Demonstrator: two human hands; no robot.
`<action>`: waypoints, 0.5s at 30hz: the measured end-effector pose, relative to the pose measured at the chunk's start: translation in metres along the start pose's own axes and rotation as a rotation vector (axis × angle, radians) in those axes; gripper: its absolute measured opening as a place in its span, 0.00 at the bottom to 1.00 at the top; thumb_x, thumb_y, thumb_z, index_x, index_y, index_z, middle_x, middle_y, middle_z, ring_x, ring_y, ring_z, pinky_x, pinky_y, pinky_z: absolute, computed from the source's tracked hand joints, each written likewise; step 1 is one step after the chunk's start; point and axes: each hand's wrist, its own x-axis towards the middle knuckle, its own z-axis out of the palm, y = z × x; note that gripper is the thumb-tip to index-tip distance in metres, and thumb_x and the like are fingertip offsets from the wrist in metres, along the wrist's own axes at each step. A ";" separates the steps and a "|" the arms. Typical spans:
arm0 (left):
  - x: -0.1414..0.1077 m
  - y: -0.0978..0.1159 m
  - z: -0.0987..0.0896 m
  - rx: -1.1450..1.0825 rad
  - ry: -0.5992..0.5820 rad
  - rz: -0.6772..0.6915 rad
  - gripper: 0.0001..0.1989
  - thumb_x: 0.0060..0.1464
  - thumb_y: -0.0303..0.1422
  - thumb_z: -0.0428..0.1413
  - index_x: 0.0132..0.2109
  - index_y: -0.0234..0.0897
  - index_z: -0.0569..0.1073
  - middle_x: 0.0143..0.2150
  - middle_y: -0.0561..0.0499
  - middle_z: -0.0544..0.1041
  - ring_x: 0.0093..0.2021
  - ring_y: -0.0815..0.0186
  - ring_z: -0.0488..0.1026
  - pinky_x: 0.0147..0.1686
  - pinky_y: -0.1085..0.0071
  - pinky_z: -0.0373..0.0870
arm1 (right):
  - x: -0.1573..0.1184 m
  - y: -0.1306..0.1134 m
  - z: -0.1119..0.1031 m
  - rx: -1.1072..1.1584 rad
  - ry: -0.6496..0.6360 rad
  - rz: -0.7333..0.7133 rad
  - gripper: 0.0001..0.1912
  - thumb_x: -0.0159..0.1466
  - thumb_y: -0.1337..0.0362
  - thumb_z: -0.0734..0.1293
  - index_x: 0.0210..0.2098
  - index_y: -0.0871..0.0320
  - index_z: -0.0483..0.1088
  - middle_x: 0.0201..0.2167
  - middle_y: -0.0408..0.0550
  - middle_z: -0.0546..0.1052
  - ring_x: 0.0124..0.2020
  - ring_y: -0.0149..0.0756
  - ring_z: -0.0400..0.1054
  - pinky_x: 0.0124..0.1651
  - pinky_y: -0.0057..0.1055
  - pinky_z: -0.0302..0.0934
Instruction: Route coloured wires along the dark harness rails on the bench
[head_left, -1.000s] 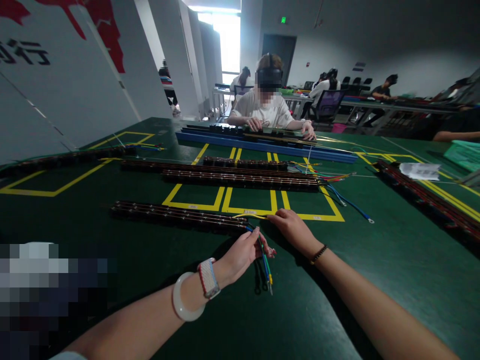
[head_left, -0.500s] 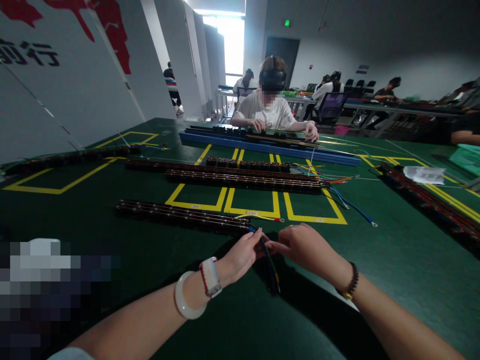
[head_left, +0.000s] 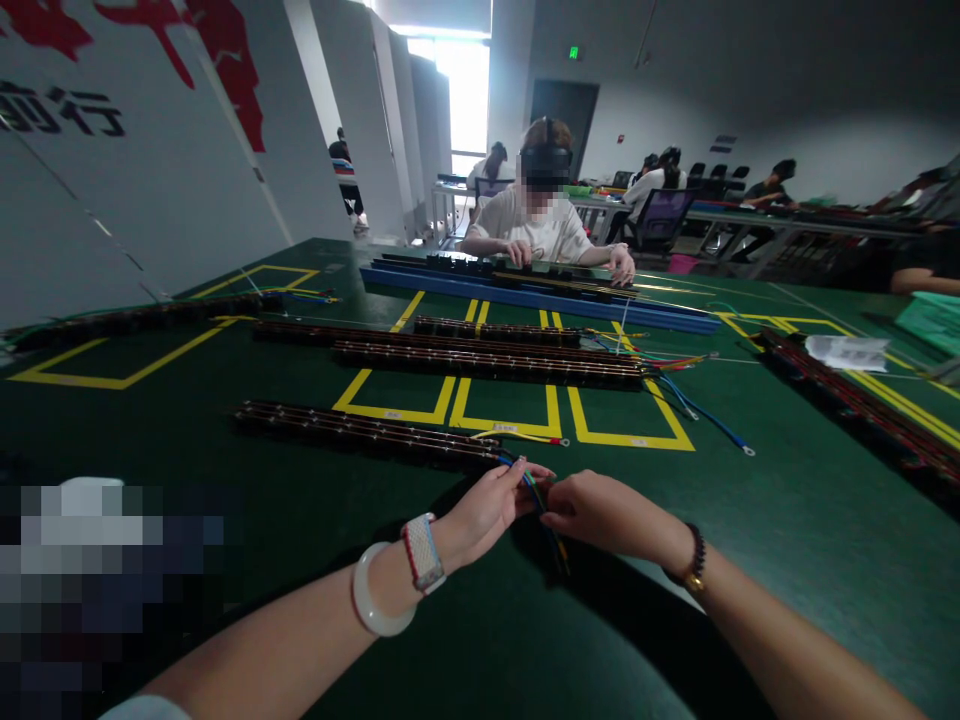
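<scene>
A long dark bar assembly with copper-coloured strips (head_left: pixel 360 430) lies on the green table in front of me. Blue, green and dark wires (head_left: pixel 534 490) come off its right end and hang down toward me. My left hand (head_left: pixel 495 500) holds these wires near the bar's end, thumb on top. Close on its right, my right hand (head_left: pixel 592 510) has its fingers curled in at the same wires, lower down. A yellow wire with a red sleeve and ring terminal (head_left: pixel 525 437) rests on the table just beyond my hands.
More bar assemblies (head_left: pixel 487 358) with wires lie farther back over yellow tape outlines. Another (head_left: pixel 862 415) lies at the right beside crumpled plastic (head_left: pixel 847 352). Across the table, a person (head_left: pixel 529 225) works at a blue rail (head_left: pixel 540 300). A wall stands at the left.
My right hand has moved slightly down and its fingers have curled in at the wires. The wires' lower ends have swung a little to the right. My left hand has barely moved.
</scene>
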 end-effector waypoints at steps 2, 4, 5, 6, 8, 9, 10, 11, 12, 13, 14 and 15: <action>0.000 0.000 0.000 0.012 0.000 -0.006 0.12 0.60 0.34 0.47 0.39 0.28 0.70 0.44 0.41 0.72 0.47 0.65 0.69 0.55 0.63 0.61 | 0.000 0.002 -0.001 0.042 -0.011 -0.010 0.11 0.61 0.63 0.62 0.24 0.61 0.69 0.19 0.43 0.68 0.18 0.23 0.53 0.21 0.24 0.42; -0.001 0.000 0.000 0.022 -0.008 -0.013 0.13 0.61 0.35 0.46 0.40 0.28 0.69 0.45 0.41 0.72 0.47 0.65 0.70 0.54 0.62 0.62 | -0.001 0.006 -0.005 0.092 -0.004 0.016 0.12 0.61 0.63 0.61 0.24 0.61 0.68 0.19 0.43 0.69 0.18 0.24 0.55 0.21 0.23 0.43; -0.001 0.000 0.000 0.028 -0.019 -0.017 0.14 0.61 0.36 0.46 0.41 0.28 0.69 0.45 0.40 0.72 0.46 0.65 0.70 0.54 0.61 0.62 | -0.002 0.009 -0.008 0.122 0.001 0.042 0.12 0.62 0.63 0.60 0.25 0.61 0.67 0.19 0.44 0.69 0.18 0.24 0.56 0.21 0.23 0.44; -0.001 0.000 -0.001 0.035 -0.028 -0.019 0.14 0.61 0.37 0.46 0.42 0.28 0.69 0.45 0.40 0.72 0.46 0.64 0.71 0.54 0.60 0.62 | -0.004 0.012 -0.011 0.149 0.012 0.073 0.12 0.63 0.63 0.59 0.26 0.61 0.68 0.20 0.44 0.70 0.18 0.25 0.58 0.22 0.23 0.46; 0.000 -0.002 -0.002 0.042 -0.039 -0.013 0.15 0.61 0.37 0.46 0.42 0.27 0.68 0.44 0.38 0.73 0.45 0.63 0.72 0.54 0.58 0.62 | -0.007 0.019 -0.018 0.181 0.063 0.132 0.11 0.64 0.63 0.58 0.30 0.61 0.68 0.21 0.45 0.71 0.19 0.26 0.61 0.22 0.23 0.48; 0.000 -0.003 -0.003 0.043 -0.041 -0.010 0.15 0.61 0.36 0.45 0.42 0.26 0.68 0.43 0.37 0.73 0.44 0.63 0.72 0.54 0.57 0.62 | -0.008 0.022 -0.021 0.187 0.105 0.150 0.11 0.64 0.64 0.58 0.31 0.61 0.69 0.21 0.45 0.71 0.19 0.27 0.62 0.22 0.23 0.49; 0.001 -0.004 -0.004 0.045 -0.043 -0.006 0.16 0.61 0.36 0.45 0.41 0.26 0.68 0.43 0.37 0.73 0.44 0.62 0.73 0.54 0.56 0.62 | -0.009 0.025 -0.023 0.186 0.158 0.161 0.10 0.64 0.63 0.58 0.33 0.60 0.69 0.21 0.46 0.72 0.19 0.28 0.63 0.23 0.24 0.50; 0.002 -0.005 -0.005 0.048 -0.050 -0.004 0.16 0.61 0.36 0.45 0.41 0.25 0.68 0.43 0.36 0.74 0.44 0.61 0.73 0.54 0.56 0.62 | -0.009 0.028 -0.026 0.184 0.217 0.166 0.10 0.64 0.63 0.58 0.35 0.60 0.70 0.22 0.46 0.72 0.20 0.29 0.64 0.24 0.24 0.52; 0.002 -0.005 -0.005 0.054 -0.059 -0.005 0.16 0.61 0.37 0.45 0.41 0.25 0.68 0.43 0.36 0.74 0.44 0.61 0.73 0.54 0.55 0.62 | -0.008 0.029 -0.028 0.188 0.274 0.165 0.10 0.64 0.62 0.59 0.36 0.59 0.70 0.22 0.45 0.72 0.21 0.30 0.65 0.25 0.25 0.54; 0.002 -0.005 -0.006 0.062 -0.068 -0.008 0.16 0.61 0.37 0.45 0.42 0.26 0.69 0.43 0.36 0.74 0.44 0.61 0.73 0.54 0.55 0.62 | -0.007 0.030 -0.030 0.199 0.329 0.157 0.10 0.63 0.62 0.59 0.37 0.59 0.70 0.23 0.45 0.73 0.22 0.30 0.66 0.26 0.25 0.55; 0.001 -0.005 -0.006 0.071 -0.070 -0.010 0.16 0.61 0.36 0.45 0.42 0.26 0.69 0.42 0.37 0.74 0.44 0.61 0.73 0.53 0.55 0.63 | -0.005 0.029 -0.032 0.214 0.382 0.145 0.10 0.63 0.62 0.60 0.37 0.58 0.71 0.24 0.45 0.74 0.24 0.31 0.67 0.28 0.25 0.57; 0.000 -0.004 -0.005 0.079 -0.065 -0.012 0.15 0.61 0.36 0.45 0.41 0.26 0.69 0.42 0.37 0.74 0.43 0.61 0.73 0.53 0.56 0.63 | -0.003 0.028 -0.034 0.237 0.432 0.128 0.09 0.62 0.61 0.61 0.37 0.58 0.71 0.26 0.45 0.74 0.26 0.31 0.69 0.29 0.25 0.58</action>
